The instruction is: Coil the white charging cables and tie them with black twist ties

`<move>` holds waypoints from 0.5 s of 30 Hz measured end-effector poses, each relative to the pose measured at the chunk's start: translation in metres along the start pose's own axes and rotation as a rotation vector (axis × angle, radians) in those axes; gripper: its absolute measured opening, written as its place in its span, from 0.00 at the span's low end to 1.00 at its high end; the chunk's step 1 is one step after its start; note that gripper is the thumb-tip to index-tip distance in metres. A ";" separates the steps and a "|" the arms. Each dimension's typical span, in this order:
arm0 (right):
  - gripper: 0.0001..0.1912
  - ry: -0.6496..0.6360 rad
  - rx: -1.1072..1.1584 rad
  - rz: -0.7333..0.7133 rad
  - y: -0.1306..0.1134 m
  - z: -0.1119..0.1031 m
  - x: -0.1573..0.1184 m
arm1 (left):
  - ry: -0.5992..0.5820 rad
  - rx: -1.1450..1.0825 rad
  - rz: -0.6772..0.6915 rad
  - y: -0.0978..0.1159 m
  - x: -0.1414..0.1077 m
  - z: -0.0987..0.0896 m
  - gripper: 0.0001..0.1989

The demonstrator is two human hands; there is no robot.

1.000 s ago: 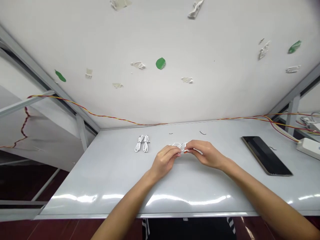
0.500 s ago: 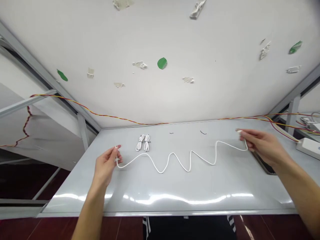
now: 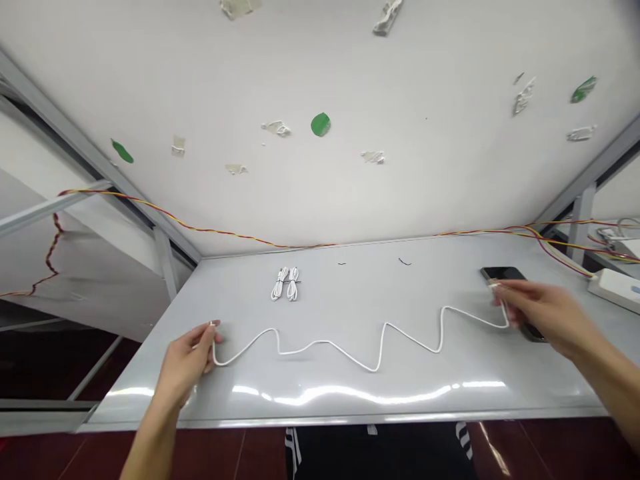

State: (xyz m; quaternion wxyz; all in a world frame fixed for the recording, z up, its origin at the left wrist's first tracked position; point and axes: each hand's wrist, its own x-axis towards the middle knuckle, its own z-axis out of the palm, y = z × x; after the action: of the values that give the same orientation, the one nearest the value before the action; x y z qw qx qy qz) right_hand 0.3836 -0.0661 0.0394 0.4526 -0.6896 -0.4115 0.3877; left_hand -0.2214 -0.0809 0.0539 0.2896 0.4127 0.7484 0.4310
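Observation:
A white charging cable (image 3: 327,342) stretches in loose zigzags between my two hands over the grey table. My left hand (image 3: 189,359) pinches one end of it near the table's left side. At the right, my right hand (image 3: 543,313) is closed on the other end, slightly blurred. Behind that hand lies a dark phone (image 3: 501,273), partly covered by my fingers. Two coiled white cables, a left bundle (image 3: 279,284) and a right bundle (image 3: 293,285), lie side by side toward the back left, each bound with a dark tie.
Two short black ties, one small (image 3: 342,264) and one longer (image 3: 405,261), lie near the back of the grey table (image 3: 345,300). A white power strip (image 3: 617,289) sits at the right edge. Twisted red-yellow wires (image 3: 225,233) run along the white back wall.
Both hands have moved apart and nearer the front edge, drawing the white cable wider and flattening some bends. More of the phone shows beside my right hand.

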 end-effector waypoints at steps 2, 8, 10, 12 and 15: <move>0.21 -0.190 -0.017 0.076 -0.001 0.036 -0.010 | -0.226 0.026 -0.025 0.014 -0.019 0.034 0.23; 0.18 -0.619 -0.013 0.161 -0.017 0.121 -0.042 | -0.670 0.115 0.031 0.048 -0.074 0.125 0.20; 0.16 -0.691 0.008 0.166 -0.022 0.139 -0.053 | -0.756 0.119 0.063 0.054 -0.091 0.146 0.21; 0.14 -0.753 0.043 0.167 -0.024 0.153 -0.061 | -0.800 0.106 0.131 0.059 -0.106 0.162 0.20; 0.10 -0.805 0.107 0.157 -0.025 0.171 -0.067 | -0.888 0.087 0.258 0.066 -0.114 0.182 0.18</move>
State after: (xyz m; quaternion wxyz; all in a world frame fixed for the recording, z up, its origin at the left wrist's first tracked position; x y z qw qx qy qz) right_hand 0.1991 -0.0694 0.0243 0.2597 -0.4880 -0.4811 0.6804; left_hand 0.0024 -0.0874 0.0373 0.5084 0.6590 0.5118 0.2131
